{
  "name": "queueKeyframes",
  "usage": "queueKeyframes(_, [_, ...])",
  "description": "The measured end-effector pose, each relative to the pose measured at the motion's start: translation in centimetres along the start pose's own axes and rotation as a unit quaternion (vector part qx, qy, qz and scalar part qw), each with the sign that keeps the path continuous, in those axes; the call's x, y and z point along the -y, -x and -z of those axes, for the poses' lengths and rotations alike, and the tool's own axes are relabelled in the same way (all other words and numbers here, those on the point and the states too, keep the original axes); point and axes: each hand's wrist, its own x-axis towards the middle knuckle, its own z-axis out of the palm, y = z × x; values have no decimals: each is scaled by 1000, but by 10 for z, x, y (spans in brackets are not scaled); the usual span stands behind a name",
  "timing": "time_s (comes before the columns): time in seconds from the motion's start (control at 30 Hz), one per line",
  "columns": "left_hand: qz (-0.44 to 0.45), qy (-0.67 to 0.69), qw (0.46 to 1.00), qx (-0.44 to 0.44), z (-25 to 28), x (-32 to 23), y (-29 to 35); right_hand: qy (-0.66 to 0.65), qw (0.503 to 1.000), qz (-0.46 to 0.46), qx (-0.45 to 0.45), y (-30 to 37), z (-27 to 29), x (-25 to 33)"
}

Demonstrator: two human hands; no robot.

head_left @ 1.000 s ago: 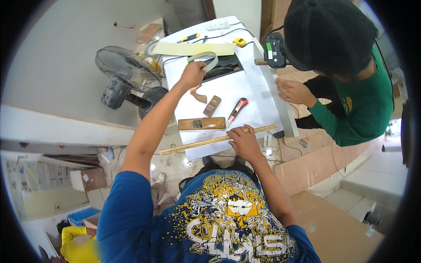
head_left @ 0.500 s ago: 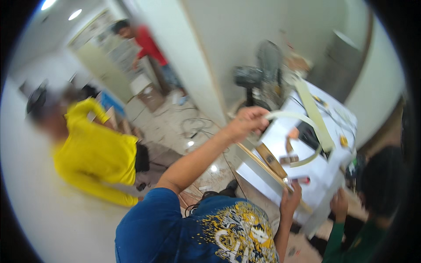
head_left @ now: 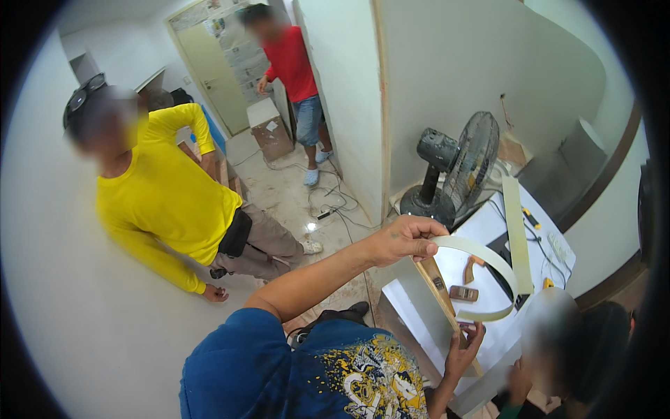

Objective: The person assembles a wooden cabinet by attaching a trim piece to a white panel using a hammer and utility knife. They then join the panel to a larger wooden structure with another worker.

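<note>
My left hand (head_left: 412, 239) pinches one end of a pale flexible edging strip (head_left: 504, 269) between thumb and fingers. The strip bows out to the right in a wide loop and curls back toward my right hand (head_left: 464, 349). That hand is closed at the wood-coloured edge of an upright pale panel (head_left: 426, 300); a small reddish-purple thing shows by its fingertips, too covered to name. Under the loop, a small brown block (head_left: 463, 293) and an orange-brown curved piece (head_left: 472, 268) lie on a white-topped table (head_left: 401, 307).
A long pale-yellow strip (head_left: 516, 230) lies along the table near a yellow-and-black tool (head_left: 532, 218) and cords. A dusty fan (head_left: 447, 174) stands behind. One person in yellow (head_left: 167, 199) is at left, another in red (head_left: 296, 66) farther back, a third person (head_left: 600, 349) close at right.
My view has shifted and sharpened. The strip's loop now stands rounder, its lower end closer to my right hand. The person at right has leaned in toward the table.
</note>
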Motion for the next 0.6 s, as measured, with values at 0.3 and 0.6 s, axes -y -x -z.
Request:
queueKeyframes(0.3, [25,46,999,3,17,26,-19,114,992,-24,39,9,-2,-11])
queueKeyframes(0.6, [108,93,988,56,10,52,-43,100,995,-31,6,27,-9,14])
